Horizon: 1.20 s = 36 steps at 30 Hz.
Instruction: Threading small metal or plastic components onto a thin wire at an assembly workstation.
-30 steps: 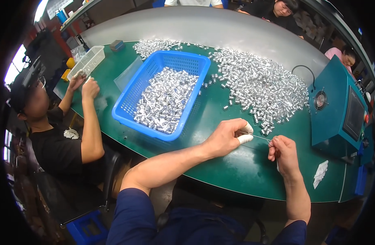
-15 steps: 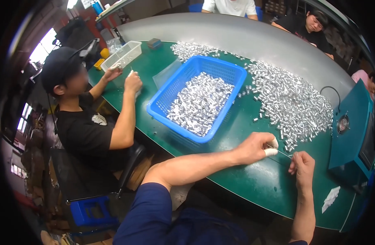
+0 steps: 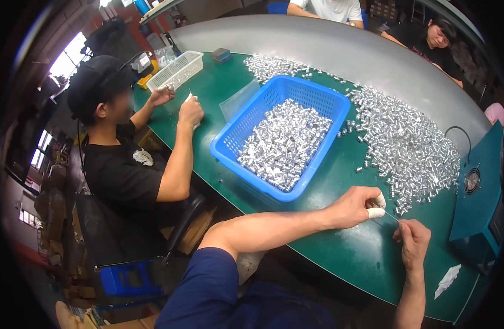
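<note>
White finger covers sit on the thumb and forefinger of my left hand (image 3: 355, 209), which are pinched together. A thin metal rod (image 3: 392, 217) spans the short gap between my two hands. My right hand (image 3: 414, 241) grips its near end between thumb and fingers. The far end meets my left fingertips; whatever they pinch there is hidden. Beyond them, small silver metal sleeves (image 3: 408, 145) lie in a wide heap on the green table (image 3: 340, 249). A blue perforated basket (image 3: 224, 156), left of the heap, holds many more of the same pieces.
At the right edge stands a teal machine (image 3: 477, 203) with a round fan grille. A crumpled white scrap (image 3: 447, 281) lies near it. A co-worker in a black cap (image 3: 101, 82) sits at left, beside a white basket (image 3: 178, 71). A grey curved barrier (image 3: 318, 41) borders the table's far side.
My left thumb and forefinger, apart around the rod before, have closed together at its far end. The whole view has shifted, so things appear slightly farther right.
</note>
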Available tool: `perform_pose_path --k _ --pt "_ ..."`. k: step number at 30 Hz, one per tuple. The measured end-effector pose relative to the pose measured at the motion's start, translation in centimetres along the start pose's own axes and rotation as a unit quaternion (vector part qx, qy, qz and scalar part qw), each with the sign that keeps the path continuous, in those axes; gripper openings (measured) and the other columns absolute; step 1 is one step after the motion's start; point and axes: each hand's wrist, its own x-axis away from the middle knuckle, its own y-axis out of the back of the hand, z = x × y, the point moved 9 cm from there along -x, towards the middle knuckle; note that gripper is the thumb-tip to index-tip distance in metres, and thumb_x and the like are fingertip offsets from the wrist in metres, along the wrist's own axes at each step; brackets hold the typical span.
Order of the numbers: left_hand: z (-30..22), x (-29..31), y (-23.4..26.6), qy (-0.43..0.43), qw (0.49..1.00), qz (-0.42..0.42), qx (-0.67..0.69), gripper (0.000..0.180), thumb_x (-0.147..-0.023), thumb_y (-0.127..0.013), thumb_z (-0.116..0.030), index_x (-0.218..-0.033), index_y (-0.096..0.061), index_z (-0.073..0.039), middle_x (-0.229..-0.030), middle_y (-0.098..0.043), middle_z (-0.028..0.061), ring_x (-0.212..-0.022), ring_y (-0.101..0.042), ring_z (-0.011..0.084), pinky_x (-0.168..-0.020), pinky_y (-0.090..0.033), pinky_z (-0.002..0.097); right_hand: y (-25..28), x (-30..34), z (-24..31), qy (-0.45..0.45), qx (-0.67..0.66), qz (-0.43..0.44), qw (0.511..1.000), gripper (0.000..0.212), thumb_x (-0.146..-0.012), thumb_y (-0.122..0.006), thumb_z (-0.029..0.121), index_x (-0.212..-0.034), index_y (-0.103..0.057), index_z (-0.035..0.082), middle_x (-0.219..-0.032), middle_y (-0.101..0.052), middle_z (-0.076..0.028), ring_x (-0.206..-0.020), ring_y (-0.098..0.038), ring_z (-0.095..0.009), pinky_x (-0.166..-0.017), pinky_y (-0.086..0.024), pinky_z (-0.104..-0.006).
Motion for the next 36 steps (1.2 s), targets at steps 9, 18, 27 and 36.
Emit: perform_pose_path --k 9,18,27,36 --pt "0.2 0.3 0.5 0.033 0.999 -0.014 0.018 0.019 -0.092 -0.073 -0.013 -0.102 -0.066 0.001 -0.094 -0.072 0.0097 -0.087 -0.068 0.0158 -0.079 -0.054 0.0326 -0.3 0.3 1.8 0.039 0.018 -0.059 0.997 0.014 -0.092 -0.07 0.007 -0.103 -0.069 -0.001 -0.069 -0.062 -0.004 -0.06 -0.057 -0.013 -0.057 -0.046 -0.0244" --pt "-1.5 0.4 0.1 -0.039 0.999 -0.001 -0.019 0.019 -0.092 -0.073 -0.014 -0.102 -0.067 0.001 -0.097 -0.072 0.0101 -0.09 -0.068 0.0168 -0.082 -0.056 0.0337 -0.3 1.1 -3.3 -0.146 -0.065 0.054 0.986 0.012 -0.094 -0.068 0.01 -0.097 -0.071 -0.002 -0.071 -0.062 -0.004 -0.064 -0.057 -0.013 -0.059 -0.043 -0.0241" --pt "-0.1 0.0 0.4 0.054 0.996 -0.007 0.075 0.019 -0.09 -0.074 -0.015 -0.097 -0.067 0.001 -0.088 -0.07 0.0067 -0.083 -0.064 0.0122 -0.074 -0.053 0.0303 0.2 0.3 5.3 0.201 0.143 -0.054 0.968 0.017 -0.09 -0.068 0.0 -0.107 -0.067 -0.002 -0.082 -0.061 -0.008 -0.068 -0.056 -0.017 -0.063 -0.044 -0.0266" --pt "-0.1 0.3 -1.5 -0.031 0.999 0.019 -0.009 0.018 -0.093 -0.072 -0.013 -0.102 -0.065 0.001 -0.09 -0.07 0.0069 -0.079 -0.065 0.0113 -0.071 -0.054 0.0291 -1.5 2.2 -3.2 -0.19 -0.175 -0.033 0.966 0.018 -0.101 -0.061 0.011 -0.092 -0.066 -0.003 -0.071 -0.063 -0.005 -0.06 -0.059 -0.012 -0.057 -0.047 -0.0233"
